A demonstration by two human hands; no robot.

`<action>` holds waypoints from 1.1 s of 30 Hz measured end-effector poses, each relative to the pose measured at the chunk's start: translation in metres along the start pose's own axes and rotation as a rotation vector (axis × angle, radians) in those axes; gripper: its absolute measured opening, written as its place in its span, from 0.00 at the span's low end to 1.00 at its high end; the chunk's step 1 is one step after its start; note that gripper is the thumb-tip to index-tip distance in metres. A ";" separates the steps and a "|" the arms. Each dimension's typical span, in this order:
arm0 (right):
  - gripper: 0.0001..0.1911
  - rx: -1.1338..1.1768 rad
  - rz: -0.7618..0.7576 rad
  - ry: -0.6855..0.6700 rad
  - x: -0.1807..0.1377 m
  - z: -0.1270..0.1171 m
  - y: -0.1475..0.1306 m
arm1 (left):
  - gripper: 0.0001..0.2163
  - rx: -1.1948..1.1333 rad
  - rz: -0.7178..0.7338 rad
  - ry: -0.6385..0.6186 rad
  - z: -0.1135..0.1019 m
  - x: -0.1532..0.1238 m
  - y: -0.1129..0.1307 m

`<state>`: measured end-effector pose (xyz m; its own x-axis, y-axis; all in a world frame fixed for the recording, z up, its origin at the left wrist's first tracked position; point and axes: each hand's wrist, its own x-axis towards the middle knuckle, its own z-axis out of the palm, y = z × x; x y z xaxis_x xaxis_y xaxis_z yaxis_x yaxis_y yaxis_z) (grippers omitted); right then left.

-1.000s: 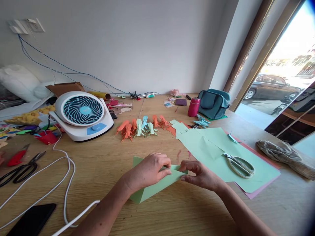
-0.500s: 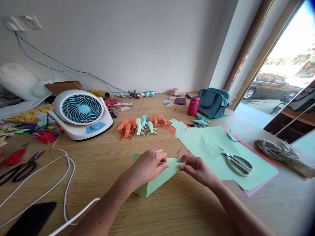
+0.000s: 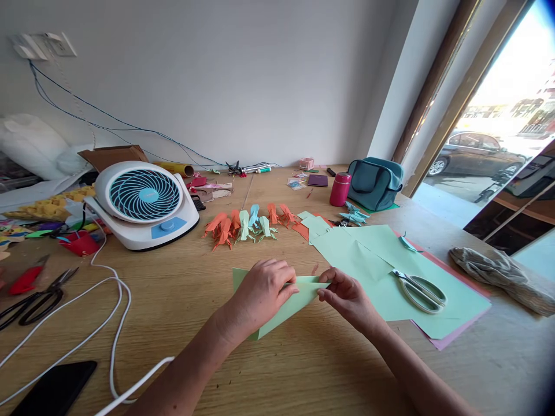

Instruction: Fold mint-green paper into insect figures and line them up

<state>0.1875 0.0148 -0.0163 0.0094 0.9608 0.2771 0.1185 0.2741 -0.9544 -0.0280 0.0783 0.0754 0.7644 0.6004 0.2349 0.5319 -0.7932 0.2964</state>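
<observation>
A folded sheet of light green paper (image 3: 281,316) is held between my two hands just above the wooden table. My left hand (image 3: 266,292) grips it around the middle, thumb in front and fingers curled over the upper edge, hiding part of the sheet. At the narrow right tip, my right hand (image 3: 344,293) pinches the paper between thumb and fingers. The sheet's left end opens out in a fold below my left wrist. Beyond the hands, several folded paper figures (image 3: 245,225) in orange, pale green and blue stand in a row.
Right of my hands lie large green paper sheets (image 3: 451,306) with white-handled scissors (image 3: 420,292) on top. A pink flask (image 3: 340,189) and a teal bag (image 3: 376,182) stand behind. On the left are a fan (image 3: 145,202), black scissors (image 3: 41,300), white cables (image 3: 119,323) and a black phone-like slab (image 3: 54,390).
The paper's lower left corner has risen slightly and shows less beneath my left wrist. Both hands keep their grips, and the right fingers have shifted a little at the tip.
</observation>
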 end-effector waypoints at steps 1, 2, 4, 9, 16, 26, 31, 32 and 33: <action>0.13 0.007 -0.004 0.016 0.000 0.000 0.001 | 0.06 0.001 0.011 0.012 0.001 0.000 0.000; 0.14 0.015 0.000 0.031 0.000 0.001 0.002 | 0.06 0.004 0.022 0.024 0.001 0.000 -0.001; 0.19 0.035 0.025 0.051 0.000 0.002 0.002 | 0.06 0.015 0.040 0.047 0.002 0.000 -0.001; 0.19 0.131 0.079 0.057 0.001 0.006 -0.009 | 0.06 0.036 0.052 0.068 0.002 0.000 0.000; 0.15 0.227 0.118 0.068 0.001 0.012 -0.015 | 0.07 0.039 0.056 0.045 0.001 0.000 0.002; 0.15 0.276 0.152 0.145 -0.003 0.021 -0.005 | 0.06 0.059 0.040 0.047 0.003 -0.001 0.005; 0.15 0.295 0.134 0.175 -0.005 0.029 -0.010 | 0.05 0.199 0.059 0.025 0.005 -0.003 0.012; 0.15 0.295 0.133 0.175 -0.005 0.030 -0.011 | 0.05 0.207 0.065 0.021 0.005 -0.003 0.014; 0.15 0.291 0.133 0.174 -0.006 0.031 -0.012 | 0.05 0.202 0.067 0.016 0.006 -0.004 0.015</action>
<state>0.1548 0.0074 -0.0100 0.1777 0.9742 0.1394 -0.1827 0.1719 -0.9680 -0.0206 0.0633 0.0738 0.7957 0.5458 0.2627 0.5435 -0.8348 0.0881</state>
